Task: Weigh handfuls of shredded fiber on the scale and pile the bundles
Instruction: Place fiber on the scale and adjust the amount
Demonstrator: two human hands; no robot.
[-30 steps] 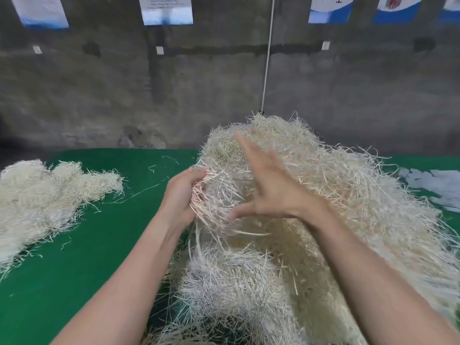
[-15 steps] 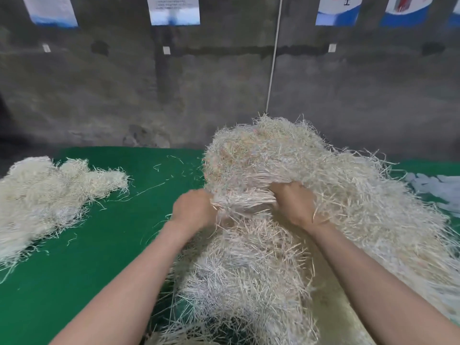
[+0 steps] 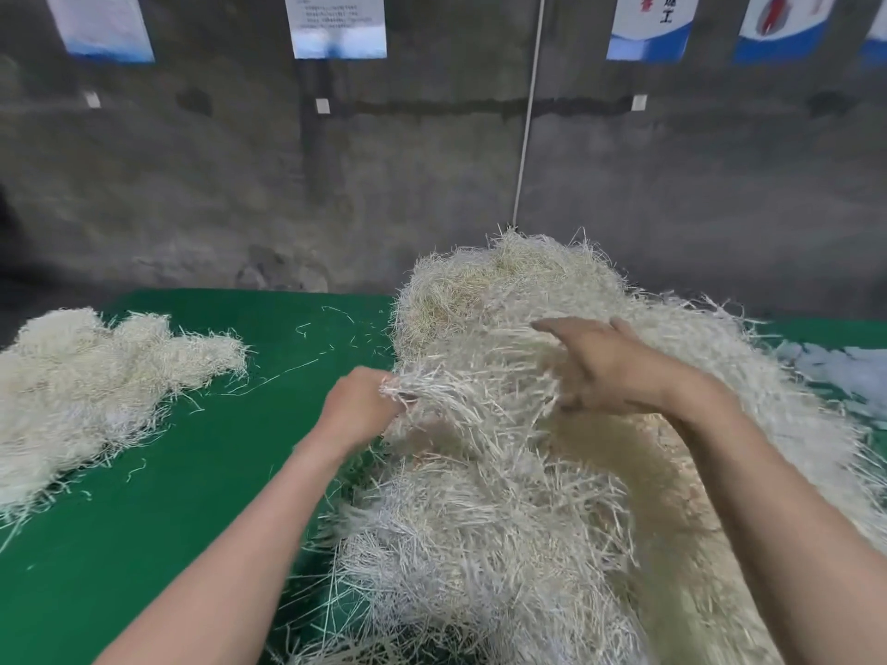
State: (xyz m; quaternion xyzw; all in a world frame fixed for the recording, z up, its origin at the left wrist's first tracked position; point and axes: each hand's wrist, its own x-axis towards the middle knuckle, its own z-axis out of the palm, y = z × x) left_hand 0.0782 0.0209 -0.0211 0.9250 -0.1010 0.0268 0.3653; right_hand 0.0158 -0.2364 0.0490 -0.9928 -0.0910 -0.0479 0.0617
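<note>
A big heap of pale shredded fiber (image 3: 528, 300) fills the middle and right of the green table (image 3: 192, 472). My left hand (image 3: 357, 407) grips a tuft of strands (image 3: 432, 391) at the heap's left flank, its fingers curled round them. My right hand (image 3: 600, 364) lies on the heap just right of that tuft, fingers spread and partly straight, blurred by motion. No scale shows in this view.
A lower pile of fiber bundles (image 3: 81, 376) lies at the table's left edge. Loose strands (image 3: 331, 338) dot the green cloth between the two piles. White scraps (image 3: 835, 371) sit at the far right. A grey wall (image 3: 336, 184) with posters stands behind.
My right hand, which gripped fibers half a second ago, has lifted and spread its fingers over the heap. My left hand keeps its grip and has shifted slightly left.
</note>
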